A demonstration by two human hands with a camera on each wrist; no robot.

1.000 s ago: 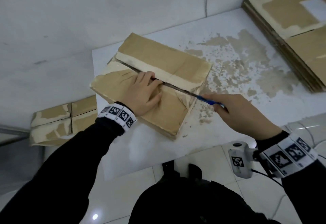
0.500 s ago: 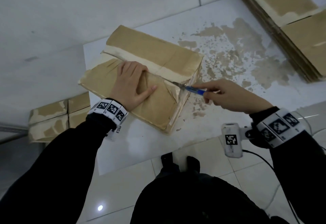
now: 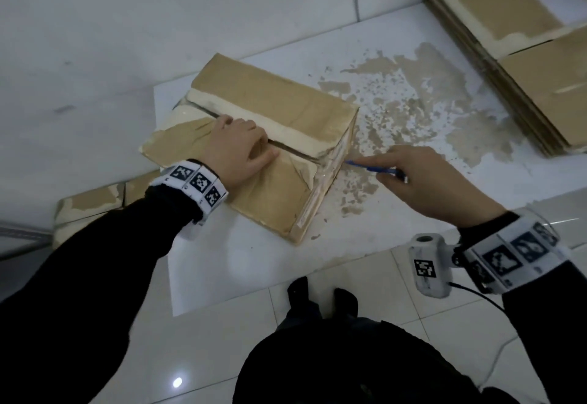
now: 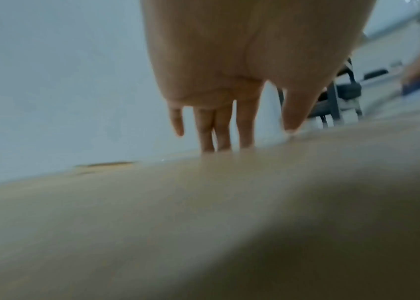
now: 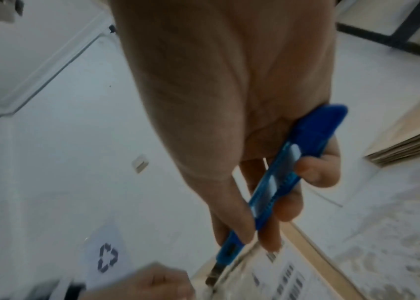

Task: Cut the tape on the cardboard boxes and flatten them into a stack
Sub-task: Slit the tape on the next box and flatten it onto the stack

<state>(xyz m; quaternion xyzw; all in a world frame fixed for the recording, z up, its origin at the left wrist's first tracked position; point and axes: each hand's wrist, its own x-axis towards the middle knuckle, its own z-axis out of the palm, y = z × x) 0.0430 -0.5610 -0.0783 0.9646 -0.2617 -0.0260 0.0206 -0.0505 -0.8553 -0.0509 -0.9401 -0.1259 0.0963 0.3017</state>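
- The white tabletop with patches of brown paper residue (image 3: 413, 219) bears the work; its stained part lies under and beyond the right hand's grip.
- A stack of flattened brown cardboard sheets (image 3: 524, 63) lies on the table's far right corner, well apart from both hands, beyond the right hand.
- The worn brown cardboard box with a pale torn strip along its top seam (image 3: 279, 108) sits on the table under the left hand. Its top surface is scuffed where the paper has peeled, a dark slit runs along the seam between the two top flaps, and glossy clear tape wrinkles over the near-right corner. The end face turned toward the right hand carries a white label with barcodes (image 5: 288, 276).
- More taped brown cardboard (image 3: 92, 203) lies lower down, behind the left forearm.
- The left hand (image 3: 236, 149) rests on the near flap, fingers curled over the flap's edge into the seam slit, thumb lying flat on the cardboard.
- The right hand (image 3: 425, 178) holds the blue plastic utility knife (image 5: 280, 182), thumb and fingers wrapped around its handle. It is just off the box's right end.
- The knife's short metal blade (image 5: 214, 274) points at the taped end face of the box, at or just beside the tape; contact cannot be told.
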